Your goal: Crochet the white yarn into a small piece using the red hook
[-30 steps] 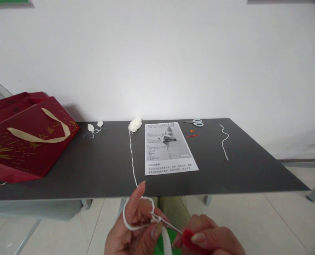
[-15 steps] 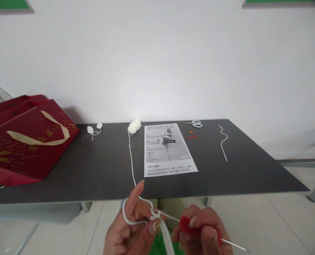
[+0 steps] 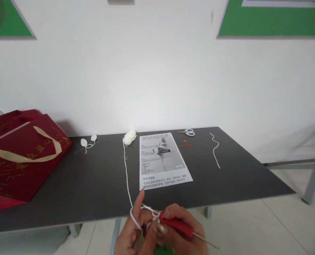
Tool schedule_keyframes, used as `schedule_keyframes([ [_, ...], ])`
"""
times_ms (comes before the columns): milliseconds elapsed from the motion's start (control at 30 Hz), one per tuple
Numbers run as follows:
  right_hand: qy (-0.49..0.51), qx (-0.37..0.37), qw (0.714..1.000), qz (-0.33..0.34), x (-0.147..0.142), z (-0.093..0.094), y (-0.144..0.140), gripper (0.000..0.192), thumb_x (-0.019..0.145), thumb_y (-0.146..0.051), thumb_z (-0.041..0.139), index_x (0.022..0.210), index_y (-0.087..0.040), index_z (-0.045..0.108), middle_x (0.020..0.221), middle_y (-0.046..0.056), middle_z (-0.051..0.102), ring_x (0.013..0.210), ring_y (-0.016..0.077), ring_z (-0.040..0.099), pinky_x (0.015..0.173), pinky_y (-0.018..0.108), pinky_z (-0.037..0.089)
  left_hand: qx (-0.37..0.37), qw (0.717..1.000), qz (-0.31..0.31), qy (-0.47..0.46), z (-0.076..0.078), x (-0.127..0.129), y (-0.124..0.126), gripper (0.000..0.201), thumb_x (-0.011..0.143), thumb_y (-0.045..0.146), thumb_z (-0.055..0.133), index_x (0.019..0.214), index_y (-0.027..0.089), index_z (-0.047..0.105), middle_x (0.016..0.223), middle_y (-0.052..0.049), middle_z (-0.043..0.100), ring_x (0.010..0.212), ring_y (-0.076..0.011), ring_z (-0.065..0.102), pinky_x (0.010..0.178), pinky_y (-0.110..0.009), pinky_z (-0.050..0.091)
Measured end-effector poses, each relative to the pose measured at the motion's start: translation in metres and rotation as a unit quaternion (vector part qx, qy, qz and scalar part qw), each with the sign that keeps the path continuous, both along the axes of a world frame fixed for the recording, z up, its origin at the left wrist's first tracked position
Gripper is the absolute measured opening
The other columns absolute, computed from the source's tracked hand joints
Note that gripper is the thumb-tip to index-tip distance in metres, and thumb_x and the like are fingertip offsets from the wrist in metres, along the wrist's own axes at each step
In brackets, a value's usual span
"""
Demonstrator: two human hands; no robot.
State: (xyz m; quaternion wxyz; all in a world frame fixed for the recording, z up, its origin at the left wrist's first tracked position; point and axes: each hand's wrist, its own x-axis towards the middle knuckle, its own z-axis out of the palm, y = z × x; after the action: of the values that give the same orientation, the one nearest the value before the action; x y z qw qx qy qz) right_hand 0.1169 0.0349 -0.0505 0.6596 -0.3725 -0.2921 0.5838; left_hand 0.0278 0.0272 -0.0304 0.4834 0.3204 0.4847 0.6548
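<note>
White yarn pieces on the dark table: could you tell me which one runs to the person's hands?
The white yarn ball by the printed sheet; its strand reaches the left hand. The loose wavy strand lies apart.

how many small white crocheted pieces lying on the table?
2. One crocheted piece lies at the table's far left edge near the red bag; the second piece sits just right of it, joined by a thin thread. More may be hidden behind the bag.

White wall (image 3: 157, 78), dark table (image 3: 93, 184)
</note>
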Motion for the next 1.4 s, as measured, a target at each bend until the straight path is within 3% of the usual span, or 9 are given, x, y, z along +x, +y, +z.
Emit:
schedule_keyframes([
  [233,0.043,-0.066,0.997,-0.018,0.021,-0.001,0.022,0.019,0.058,-0.017,0.084,0.072,-0.018,0.071,0.062,0.001,0.068,0.054,0.0136,0.064,0.055,0.024,0.056,-0.053,0.998,0.02,-0.035,-0.004,-0.033,0.032,0.062,0.073,0.032,0.073,0.131,0.024,0.053,0.073,-0.001,0.068,0.046,-0.0061,0.044,0.042,-0.016,0.034],
  [367,0.053,-0.041,0.998,0.008,0.034,0.0,0.041,0.02,0.057,-0.017,0.085,0.071,-0.017,0.07,0.06,0.001,0.07,0.053,0.0128,0.065,0.055,0.021,0.054,-0.079,0.995,-0.032,-0.049,0.001,-0.06,0.056,0.044,0.074,0.031,0.072,0.115,0.018,0.066,0.072,-0.003,0.068,0.042,-0.0033,0.034,0.039,-0.016,0.027],
  [533,0.017,-0.031,0.999,0.03,0.056,0.013,0.076,0.02,0.058,-0.017,0.084,0.071,-0.016,0.07,0.064,0.001,0.071,0.056,0.013,0.066,0.059,0.024,0.057,-0.128,0.97,-0.207,-0.003,0.015,-0.109,0.097,0.016,0.074,0.023,0.071,0.077,0.007,0.075,0.062,-0.008,0.064,0.053,-0.0116,0.052,0.047,-0.021,0.038],
  [733,-0.104,0.016,0.987,0.118,0.077,0.022,0.123,0.02,0.06,-0.018,0.083,0.074,-0.015,0.068,0.06,0.0,0.069,0.052,0.0125,0.066,0.055,0.023,0.056,-0.091,0.966,-0.242,-0.008,0.026,-0.18,0.164,0.028,0.076,0.018,0.065,0.104,0.015,0.07,0.091,-0.012,0.072,0.085,-0.0226,0.065,0.067,-0.029,0.052],
  [800,-0.118,0.034,0.978,0.17,0.078,0.021,0.137,0.021,0.058,-0.018,0.084,0.073,-0.016,0.068,0.062,-0.001,0.07,0.052,0.0114,0.066,0.053,0.022,0.056,-0.106,0.962,-0.251,-0.007,0.028,-0.191,0.183,0.032,0.071,0.018,0.069,0.103,0.018,0.069,0.087,-0.009,0.072,0.079,-0.0225,0.066,0.061,-0.03,0.053],
  [900,-0.131,0.055,0.962,0.233,0.076,0.023,0.156,0.02,0.059,-0.018,0.083,0.072,-0.016,0.068,0.058,-0.002,0.069,0.051,0.011,0.066,0.053,0.022,0.057,-0.138,0.955,-0.263,0.006,0.029,-0.179,0.201,0.029,0.067,0.018,0.073,0.095,0.01,0.071,0.069,-0.01,0.071,0.06,-0.0222,0.064,0.044,-0.026,0.046],
  [1033,-0.146,0.053,0.934,0.322,0.069,0.033,0.181,0.023,0.054,-0.014,0.085,0.071,-0.012,0.069,0.06,0.003,0.071,0.048,0.0136,0.066,0.049,0.024,0.058,-0.091,0.963,-0.248,-0.049,0.028,-0.111,0.204,0.02,0.071,0.022,0.073,0.091,0.02,0.071,0.076,0.0,0.071,0.07,-0.0141,0.063,0.061,-0.021,0.047],
  [1200,-0.12,0.066,0.933,0.334,0.06,0.04,0.206,0.023,0.057,-0.016,0.084,0.073,-0.013,0.068,0.064,0.003,0.073,0.048,0.0119,0.066,0.049,0.023,0.058,-0.107,0.901,-0.391,-0.152,0.029,-0.032,0.207,0.044,0.083,0.045,0.053,0.101,0.007,0.068,0.089,-0.015,0.067,0.074,-0.0236,0.064,0.063,-0.035,0.051],
  [1400,-0.074,0.063,0.949,0.299,0.061,0.018,0.213,0.024,0.059,-0.022,0.084,0.073,-0.015,0.066,0.059,-0.002,0.069,0.048,0.01,0.064,0.049,0.022,0.058,-0.137,0.847,-0.458,-0.231,0.01,-0.031,0.23,0.046,0.084,0.046,0.05,0.101,0.006,0.065,0.083,-0.012,0.062,0.055,-0.0151,0.058,0.039,-0.021,0.039],
])
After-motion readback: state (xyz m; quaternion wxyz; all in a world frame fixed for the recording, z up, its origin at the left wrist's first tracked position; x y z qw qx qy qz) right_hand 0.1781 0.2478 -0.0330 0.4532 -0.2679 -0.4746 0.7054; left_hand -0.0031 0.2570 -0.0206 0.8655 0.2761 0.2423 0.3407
